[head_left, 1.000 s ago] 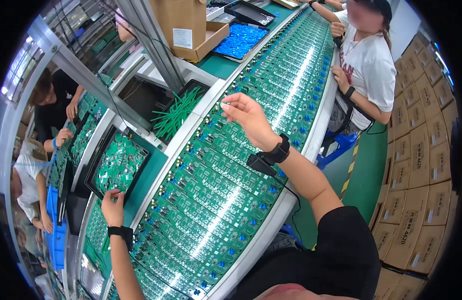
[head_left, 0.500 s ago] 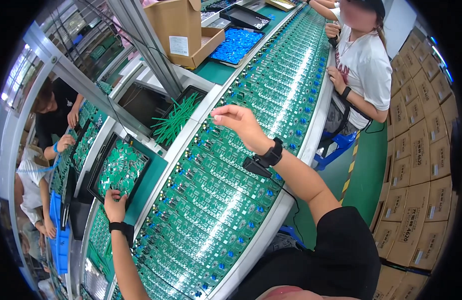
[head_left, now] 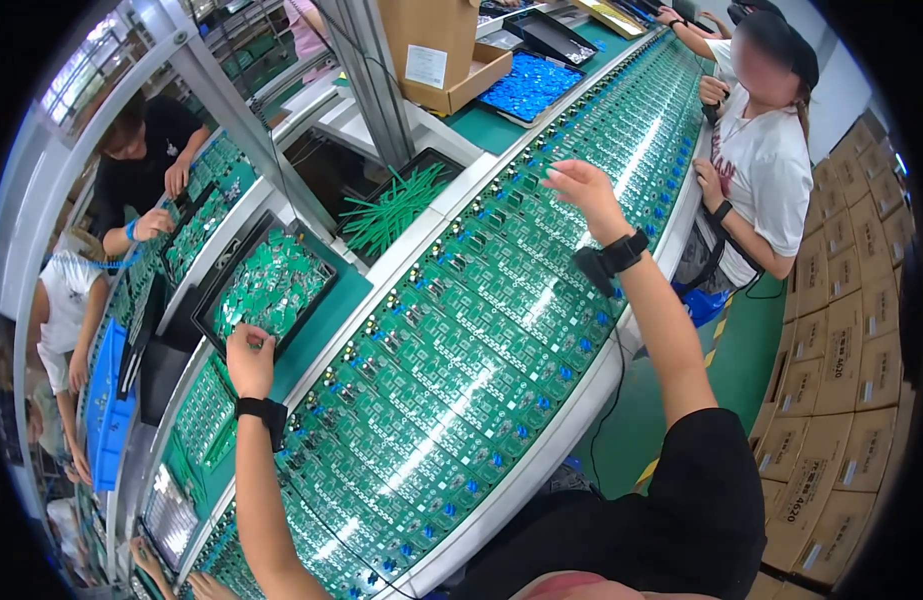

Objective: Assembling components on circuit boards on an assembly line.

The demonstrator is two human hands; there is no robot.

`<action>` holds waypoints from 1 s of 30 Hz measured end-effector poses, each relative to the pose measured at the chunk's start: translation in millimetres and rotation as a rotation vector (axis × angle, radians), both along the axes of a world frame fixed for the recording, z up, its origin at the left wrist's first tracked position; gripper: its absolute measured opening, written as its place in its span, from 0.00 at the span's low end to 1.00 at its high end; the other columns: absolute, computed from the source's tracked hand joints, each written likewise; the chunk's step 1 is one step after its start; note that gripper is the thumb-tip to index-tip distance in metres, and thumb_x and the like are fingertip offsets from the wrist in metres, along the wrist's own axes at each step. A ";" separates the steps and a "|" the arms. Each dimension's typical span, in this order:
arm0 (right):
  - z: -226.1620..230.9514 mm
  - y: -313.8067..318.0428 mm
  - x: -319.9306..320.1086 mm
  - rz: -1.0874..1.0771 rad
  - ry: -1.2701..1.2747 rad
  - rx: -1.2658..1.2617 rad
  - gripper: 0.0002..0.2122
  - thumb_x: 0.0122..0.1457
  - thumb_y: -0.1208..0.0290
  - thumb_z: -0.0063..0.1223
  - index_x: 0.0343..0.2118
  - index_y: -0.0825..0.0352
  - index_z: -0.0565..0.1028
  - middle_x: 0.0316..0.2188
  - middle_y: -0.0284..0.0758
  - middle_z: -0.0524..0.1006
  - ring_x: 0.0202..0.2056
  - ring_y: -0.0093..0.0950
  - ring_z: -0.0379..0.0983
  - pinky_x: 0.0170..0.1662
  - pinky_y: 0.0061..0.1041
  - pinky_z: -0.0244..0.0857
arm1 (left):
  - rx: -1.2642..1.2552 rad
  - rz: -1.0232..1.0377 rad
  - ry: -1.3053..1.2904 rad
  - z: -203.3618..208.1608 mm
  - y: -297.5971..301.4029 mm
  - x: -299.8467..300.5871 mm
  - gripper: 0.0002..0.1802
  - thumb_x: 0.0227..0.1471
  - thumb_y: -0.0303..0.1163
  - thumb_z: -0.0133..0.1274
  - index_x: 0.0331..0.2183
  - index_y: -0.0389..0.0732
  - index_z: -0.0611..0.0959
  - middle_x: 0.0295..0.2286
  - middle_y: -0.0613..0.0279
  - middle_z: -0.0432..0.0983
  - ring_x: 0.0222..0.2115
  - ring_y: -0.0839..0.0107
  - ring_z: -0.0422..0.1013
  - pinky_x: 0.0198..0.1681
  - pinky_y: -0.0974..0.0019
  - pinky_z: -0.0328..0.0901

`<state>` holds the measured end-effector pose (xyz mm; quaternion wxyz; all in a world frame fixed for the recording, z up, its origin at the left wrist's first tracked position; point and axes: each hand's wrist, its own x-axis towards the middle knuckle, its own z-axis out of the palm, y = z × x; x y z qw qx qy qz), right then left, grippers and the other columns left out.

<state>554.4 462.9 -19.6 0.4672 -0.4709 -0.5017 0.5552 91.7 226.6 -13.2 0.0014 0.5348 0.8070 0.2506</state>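
My left hand (head_left: 249, 360) is at the near edge of a black tray (head_left: 303, 330) heaped with small green circuit boards (head_left: 271, 285). Its fingers are curled and pressed together; what they hold, if anything, is hidden. Above the long row of green circuit boards (head_left: 451, 350) hovers my right hand (head_left: 589, 198), fingers stretched forward and a little apart from the thumb, with nothing visible in them. Small upright parts line the left side of that row, blue ones its right side. Each wrist wears a black band, the right one (head_left: 611, 258) with a clip.
A metal post (head_left: 366, 80) rises beside a bin of green strips (head_left: 396, 210). Farther on are a cardboard box (head_left: 431, 60) and a tray of blue parts (head_left: 533, 85). A co-worker (head_left: 761, 150) sits at the right; others work at left. Stacked cartons (head_left: 851, 340) line the right.
My right hand has moved right, away from the upright parts and farther over the boards. My left hand stays at the tray's near edge. The whole view has shifted.
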 end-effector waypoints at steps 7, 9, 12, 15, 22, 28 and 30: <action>-38.3 55.4 24.6 0.074 -0.614 0.275 0.05 0.47 0.76 0.53 0.29 0.67 0.74 0.23 0.33 0.76 0.27 0.25 0.73 0.28 0.23 0.65 | 0.024 0.075 -0.255 1.5 -3.8 3.0 0.08 0.41 0.25 0.55 0.28 0.39 0.76 0.22 0.63 0.68 0.19 0.74 0.66 0.24 0.72 0.63; -44.6 62.4 23.9 0.042 -0.715 0.338 0.04 0.46 0.75 0.53 0.26 0.67 0.74 0.21 0.34 0.76 0.26 0.26 0.74 0.27 0.24 0.65 | 0.058 0.101 -0.345 2.8 -6.4 3.2 0.09 0.42 0.24 0.55 0.31 0.39 0.77 0.22 0.64 0.68 0.19 0.78 0.65 0.23 0.74 0.62; -47.2 68.8 21.6 -0.007 -0.983 0.534 0.04 0.45 0.74 0.53 0.26 0.65 0.74 0.22 0.36 0.76 0.26 0.30 0.74 0.27 0.27 0.65 | 0.105 0.083 -0.276 -0.1 -13.8 -4.7 0.11 0.44 0.25 0.54 0.34 0.38 0.77 0.22 0.65 0.69 0.20 0.79 0.66 0.21 0.76 0.61; -48.5 72.5 17.5 -0.018 -0.941 0.507 0.05 0.45 0.75 0.55 0.26 0.66 0.73 0.22 0.35 0.76 0.25 0.28 0.74 0.28 0.25 0.65 | 0.138 0.101 -0.350 -4.4 -20.1 -7.5 0.12 0.45 0.26 0.53 0.36 0.36 0.77 0.23 0.64 0.70 0.21 0.80 0.67 0.21 0.77 0.61; -47.4 77.2 13.8 -0.067 -1.035 0.530 0.06 0.44 0.75 0.56 0.26 0.67 0.73 0.22 0.35 0.76 0.25 0.28 0.74 0.28 0.24 0.66 | 0.161 0.159 -0.610 -6.0 -23.1 -6.2 0.12 0.46 0.25 0.53 0.35 0.30 0.74 0.25 0.62 0.72 0.24 0.77 0.71 0.21 0.78 0.65; -50.6 80.5 15.0 -0.034 -0.942 0.510 0.05 0.44 0.71 0.56 0.25 0.63 0.73 0.20 0.36 0.75 0.25 0.35 0.72 0.28 0.31 0.64 | 0.184 0.177 -0.679 -2.1 -21.6 -1.5 0.12 0.46 0.27 0.54 0.33 0.31 0.74 0.23 0.64 0.72 0.23 0.78 0.71 0.20 0.79 0.64; -53.0 82.9 18.8 -0.025 -0.959 0.515 0.05 0.44 0.71 0.56 0.25 0.63 0.73 0.20 0.36 0.75 0.25 0.35 0.72 0.28 0.31 0.64 | 0.186 0.180 -0.684 -2.1 -20.5 -0.4 0.12 0.46 0.27 0.54 0.33 0.31 0.74 0.23 0.64 0.72 0.23 0.79 0.70 0.20 0.79 0.63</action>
